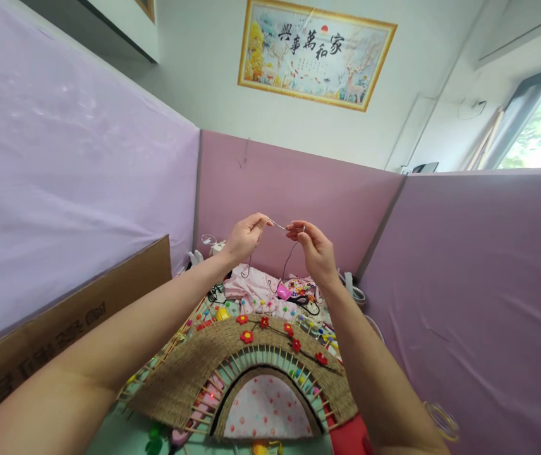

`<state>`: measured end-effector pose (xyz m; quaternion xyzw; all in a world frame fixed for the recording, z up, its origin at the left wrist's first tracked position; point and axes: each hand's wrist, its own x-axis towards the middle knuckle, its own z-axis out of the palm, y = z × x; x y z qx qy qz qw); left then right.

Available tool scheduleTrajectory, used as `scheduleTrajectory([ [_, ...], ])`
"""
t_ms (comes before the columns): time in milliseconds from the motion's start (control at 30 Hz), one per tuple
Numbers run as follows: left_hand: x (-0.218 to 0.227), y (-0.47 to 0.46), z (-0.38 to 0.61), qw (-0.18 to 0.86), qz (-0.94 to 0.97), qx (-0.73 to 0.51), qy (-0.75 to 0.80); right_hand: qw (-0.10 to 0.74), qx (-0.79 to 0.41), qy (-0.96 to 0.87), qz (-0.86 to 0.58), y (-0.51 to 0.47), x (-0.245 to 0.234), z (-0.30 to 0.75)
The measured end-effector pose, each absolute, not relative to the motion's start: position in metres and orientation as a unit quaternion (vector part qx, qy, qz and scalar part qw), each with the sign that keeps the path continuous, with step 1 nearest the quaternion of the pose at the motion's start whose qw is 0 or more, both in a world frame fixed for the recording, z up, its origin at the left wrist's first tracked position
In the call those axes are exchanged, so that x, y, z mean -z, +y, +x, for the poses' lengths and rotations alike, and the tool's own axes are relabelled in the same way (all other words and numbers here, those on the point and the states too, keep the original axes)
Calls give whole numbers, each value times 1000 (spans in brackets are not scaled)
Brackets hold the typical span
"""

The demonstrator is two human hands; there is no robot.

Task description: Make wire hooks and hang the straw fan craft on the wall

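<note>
My left hand (248, 236) and my right hand (318, 253) are raised close together above the work, fingers pinched. A thin, pale, shiny length, either a needle or taut strand (277, 224), spans the gap between their fingertips. Dark thread (286, 260) hangs from my right hand, and another dark length drops below my left hand; both have curled lower ends. Below lies a fan-shaped woven piece (180, 373) on thin sticks, with red flowers (246, 337) along a dark stem. Its half-round centre (267, 411) is white fabric with pink dots.
Pink patterned cloth (246, 287), a pink object (283, 291) and black cable (308, 304) lie behind the fan. Colourful round-headed pins stand around its outer edge. A cardboard sheet (76, 322) leans at left. Pink and lilac partitions (294, 189) enclose the table.
</note>
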<state>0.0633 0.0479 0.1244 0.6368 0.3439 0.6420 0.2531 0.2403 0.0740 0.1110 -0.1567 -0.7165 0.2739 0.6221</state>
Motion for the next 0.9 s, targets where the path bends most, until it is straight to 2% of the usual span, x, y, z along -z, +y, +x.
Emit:
scheduleTrajectory([
  [267,-111,46,67,166,648,-658,345,591,-437,-662,-146,80,-117,244],
  [400,-109,57,71,243,611,-670,345,572,-488,-639,-162,89,-118,246],
  [533,-116,71,78,415,539,-655,329,579,-476,-633,-191,109,-113,245],
  [633,-125,77,83,475,497,-642,340,584,-464,-640,-186,124,-108,245],
  [733,-132,81,86,473,495,-636,356,576,-462,-647,-189,134,-106,248],
  [900,-134,96,79,383,480,-678,403,567,-401,-651,-306,122,-93,256],
])
